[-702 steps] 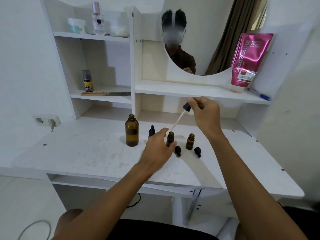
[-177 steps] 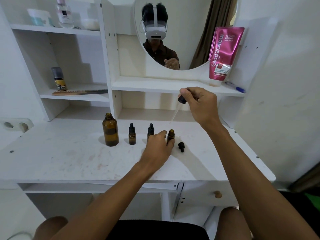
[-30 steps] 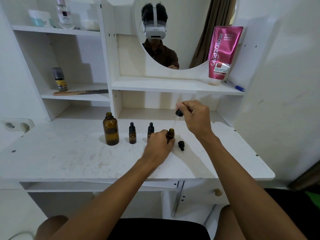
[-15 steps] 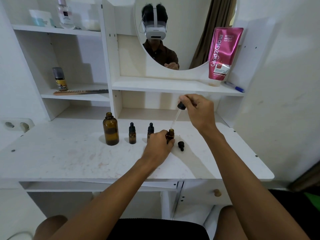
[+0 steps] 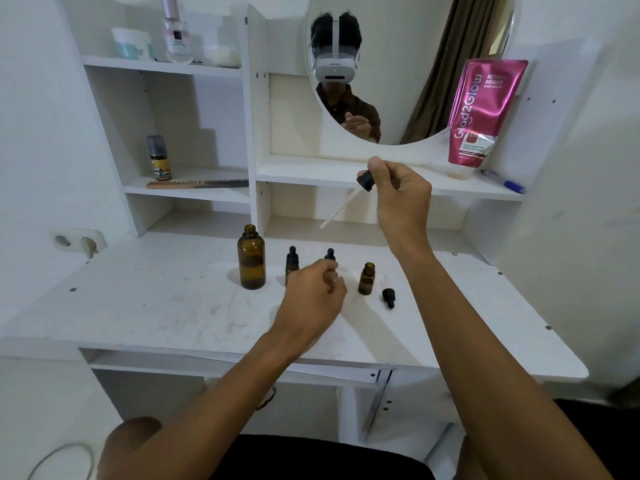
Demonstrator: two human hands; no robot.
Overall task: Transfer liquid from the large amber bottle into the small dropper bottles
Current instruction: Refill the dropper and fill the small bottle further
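The large amber bottle [image 5: 251,259] stands uncapped on the white desk [image 5: 173,306]. To its right stand two capped small dropper bottles [image 5: 292,263] [image 5: 330,254], the second partly hidden by my left hand [image 5: 313,299]. That hand hovers with loosely curled fingers and holds nothing. An uncapped small bottle [image 5: 366,278] stands free to its right, with a loose black dropper cap [image 5: 388,297] lying beside it. My right hand [image 5: 401,199] pinches the black bulb of a glass dropper [image 5: 346,202], raised high, tip slanting down-left.
Above the desk are shelves with a comb [image 5: 197,183], a small spray bottle [image 5: 158,157], jars, a pink tube [image 5: 483,112] and a pen [image 5: 504,181]. A round mirror [image 5: 408,64] hangs behind. A wall socket [image 5: 78,240] sits at the left.
My left hand has let go of the uncapped small bottle and drawn back left. My right hand has lifted the dropper out of that bottle, up and away.
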